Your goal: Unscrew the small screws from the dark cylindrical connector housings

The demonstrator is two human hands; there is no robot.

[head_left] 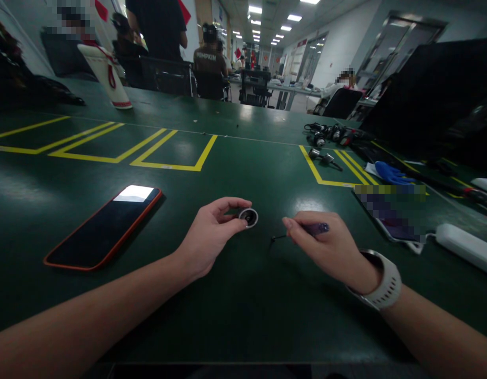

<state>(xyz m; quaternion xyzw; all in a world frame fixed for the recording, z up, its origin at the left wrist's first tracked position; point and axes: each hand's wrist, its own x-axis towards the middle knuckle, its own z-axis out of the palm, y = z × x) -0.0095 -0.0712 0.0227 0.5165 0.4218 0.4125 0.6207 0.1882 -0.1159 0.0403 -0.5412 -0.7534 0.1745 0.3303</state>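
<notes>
My left hand (pixel 211 231) pinches a small round silver-rimmed lens part (pixel 248 217) between thumb and fingers, just above the green table (pixel 243 295). My right hand (pixel 326 247), with a white watch on the wrist, is closed on a small purple-handled screwdriver (pixel 316 229). Its thin dark tip points left and touches the table below the lens part. The two hands are a short gap apart.
A phone in a red case (pixel 105 226) lies face up at the left. At the right lie a second phone (pixel 389 216), a white power strip (pixel 466 247), a blue glove (pixel 391 173) and several small lens parts (pixel 326 142). People sit at the far benches.
</notes>
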